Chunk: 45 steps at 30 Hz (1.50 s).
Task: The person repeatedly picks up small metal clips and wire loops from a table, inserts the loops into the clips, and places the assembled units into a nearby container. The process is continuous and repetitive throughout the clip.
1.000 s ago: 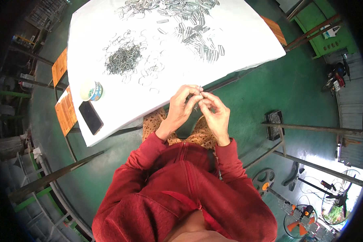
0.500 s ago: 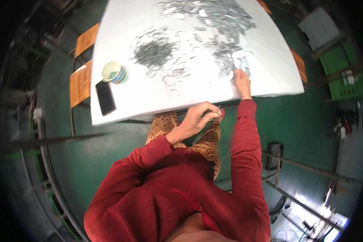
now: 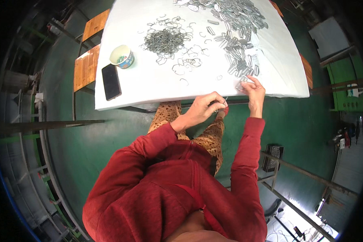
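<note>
My left hand (image 3: 203, 108) is closed just off the table's near edge, thumb and fingers pinching a small thin metal piece (image 3: 226, 98) that is mostly hidden by the fingertips. Over the table's near right part, my right hand (image 3: 255, 93) pinches a small silver oblong piece (image 3: 240, 84). Just beyond it is a heap of flat oblong metal pieces (image 3: 238, 52), slotted like slide buckles, stretching to the far right. Left of this heap lies a pile of dark, open wire rings (image 3: 165, 41), with looser ones scattered nearer me.
The white-covered table (image 3: 145, 86) carries a tub (image 3: 122, 57) with small green bits inside and a dark phone (image 3: 111, 82) at the left. Wooden stools (image 3: 87, 66) stand along its left side. Metal rails (image 3: 306, 173) run at the lower right above the green floor.
My right hand has drawn back from the heap's near end and lifted slightly, with a silver piece now visible in its fingers. My left hand stays near the table edge. The view has shifted slightly.
</note>
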Each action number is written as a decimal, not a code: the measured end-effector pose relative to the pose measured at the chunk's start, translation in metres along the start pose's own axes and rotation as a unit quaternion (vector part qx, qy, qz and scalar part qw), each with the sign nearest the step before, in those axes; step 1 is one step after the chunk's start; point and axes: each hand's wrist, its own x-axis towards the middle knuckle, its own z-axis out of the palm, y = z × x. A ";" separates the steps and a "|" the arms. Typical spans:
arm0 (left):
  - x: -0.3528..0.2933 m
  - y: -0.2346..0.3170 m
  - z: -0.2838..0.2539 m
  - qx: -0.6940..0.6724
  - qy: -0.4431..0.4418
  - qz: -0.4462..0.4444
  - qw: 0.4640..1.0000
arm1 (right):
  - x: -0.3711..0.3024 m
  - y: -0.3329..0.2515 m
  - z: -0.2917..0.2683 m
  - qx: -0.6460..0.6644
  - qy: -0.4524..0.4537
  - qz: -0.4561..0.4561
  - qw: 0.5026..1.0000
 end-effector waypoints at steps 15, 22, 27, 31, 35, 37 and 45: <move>0.011 0.003 -0.008 0.057 -0.049 -0.065 0.995 | -0.108 -0.063 0.064 0.042 0.077 -0.109 0.990; 0.003 -0.007 -0.023 0.103 0.041 -0.015 0.994 | -0.108 -0.058 0.065 0.156 0.057 -0.117 0.979; 0.058 -0.047 -0.106 0.301 0.193 -0.053 0.932 | -0.112 -0.066 0.057 0.156 0.054 -0.114 0.980; 0.103 -0.087 -0.160 0.459 0.156 -0.106 0.868 | -0.111 -0.066 0.054 0.156 0.050 -0.121 0.979; 0.115 -0.100 -0.155 0.564 0.079 -0.145 0.809 | -0.118 -0.069 0.050 0.117 0.074 -0.119 0.983; 0.115 -0.109 -0.144 0.585 0.069 -0.140 0.796 | -0.121 -0.066 0.044 0.070 0.094 -0.109 0.987; 0.113 -0.102 -0.155 0.577 0.004 -0.107 0.810 | -0.118 -0.058 0.040 0.161 0.047 -0.115 0.979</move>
